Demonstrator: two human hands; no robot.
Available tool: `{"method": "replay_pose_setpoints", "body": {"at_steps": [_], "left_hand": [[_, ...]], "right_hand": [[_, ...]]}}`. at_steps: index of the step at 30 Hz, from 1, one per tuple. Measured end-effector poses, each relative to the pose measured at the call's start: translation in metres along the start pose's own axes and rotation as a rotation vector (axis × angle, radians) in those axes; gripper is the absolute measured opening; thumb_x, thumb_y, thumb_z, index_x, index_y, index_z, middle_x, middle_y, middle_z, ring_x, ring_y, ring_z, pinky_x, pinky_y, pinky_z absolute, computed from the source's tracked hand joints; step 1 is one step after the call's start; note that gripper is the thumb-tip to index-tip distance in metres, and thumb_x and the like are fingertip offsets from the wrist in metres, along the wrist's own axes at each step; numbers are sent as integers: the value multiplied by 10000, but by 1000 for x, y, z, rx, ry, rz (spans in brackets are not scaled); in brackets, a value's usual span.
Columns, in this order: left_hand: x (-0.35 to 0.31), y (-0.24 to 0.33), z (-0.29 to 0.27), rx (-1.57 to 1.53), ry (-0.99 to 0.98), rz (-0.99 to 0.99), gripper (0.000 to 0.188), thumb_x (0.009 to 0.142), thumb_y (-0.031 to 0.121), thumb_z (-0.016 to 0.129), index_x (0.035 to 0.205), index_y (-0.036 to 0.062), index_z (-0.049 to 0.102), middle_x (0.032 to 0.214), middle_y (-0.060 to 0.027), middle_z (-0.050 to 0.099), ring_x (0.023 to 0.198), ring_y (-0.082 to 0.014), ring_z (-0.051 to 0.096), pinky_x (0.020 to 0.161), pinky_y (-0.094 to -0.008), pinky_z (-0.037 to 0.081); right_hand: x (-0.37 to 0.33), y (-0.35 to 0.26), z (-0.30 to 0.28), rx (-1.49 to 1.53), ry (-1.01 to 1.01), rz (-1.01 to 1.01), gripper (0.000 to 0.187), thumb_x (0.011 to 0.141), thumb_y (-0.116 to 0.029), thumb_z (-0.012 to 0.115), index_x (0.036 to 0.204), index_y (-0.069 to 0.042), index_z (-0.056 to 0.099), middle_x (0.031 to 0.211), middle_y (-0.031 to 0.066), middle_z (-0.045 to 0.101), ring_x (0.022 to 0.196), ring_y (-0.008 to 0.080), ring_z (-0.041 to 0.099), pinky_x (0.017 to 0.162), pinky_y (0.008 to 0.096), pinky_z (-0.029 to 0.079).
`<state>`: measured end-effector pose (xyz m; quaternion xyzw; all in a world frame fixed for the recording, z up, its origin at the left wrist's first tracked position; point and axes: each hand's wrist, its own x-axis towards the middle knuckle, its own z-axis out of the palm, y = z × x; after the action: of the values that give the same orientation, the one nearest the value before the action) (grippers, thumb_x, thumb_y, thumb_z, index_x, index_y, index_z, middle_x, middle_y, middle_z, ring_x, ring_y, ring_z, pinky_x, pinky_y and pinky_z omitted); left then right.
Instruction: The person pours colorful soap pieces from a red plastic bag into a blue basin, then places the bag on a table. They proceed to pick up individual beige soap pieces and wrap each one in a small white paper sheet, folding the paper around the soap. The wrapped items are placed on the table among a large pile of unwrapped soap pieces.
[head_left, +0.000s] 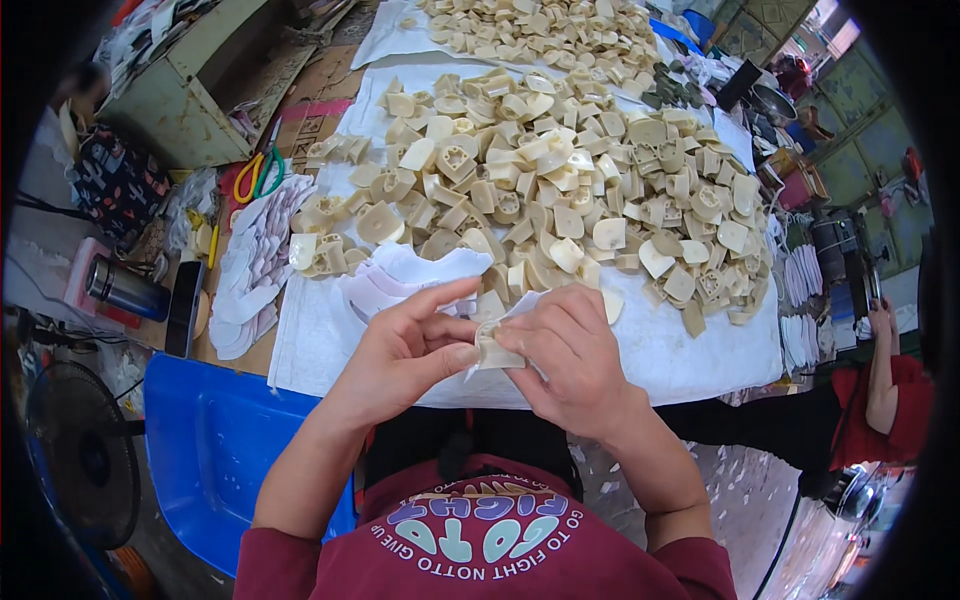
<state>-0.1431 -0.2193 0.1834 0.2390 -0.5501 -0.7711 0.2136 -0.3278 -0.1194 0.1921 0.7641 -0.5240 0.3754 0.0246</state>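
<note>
Between the two hands, over the near edge of the white cloth, sits a small beige piece. Its right side is pinched by the bent fingers and thumb of the right hand. At its left side, the left hand is half curled, thumb tip close by; whether it grips cannot be told. Just beyond lie white curved cutouts, then a broad heap of beige pieces. Farther left are scissors.
</note>
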Motion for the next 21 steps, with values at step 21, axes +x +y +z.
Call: {"method": "replay_pose_setpoints", "body": {"at_steps": [21], "left_hand": [[4, 14, -7, 117, -198, 75, 638, 884, 19, 604, 1463, 69, 341, 1004, -87, 657, 893, -94, 584, 828, -272, 488]], "right_hand": [[2, -3, 6, 41, 39, -59, 363, 591, -15, 713, 934, -36, 598, 903, 76, 600, 840, 290, 547, 787, 426, 420]]}}
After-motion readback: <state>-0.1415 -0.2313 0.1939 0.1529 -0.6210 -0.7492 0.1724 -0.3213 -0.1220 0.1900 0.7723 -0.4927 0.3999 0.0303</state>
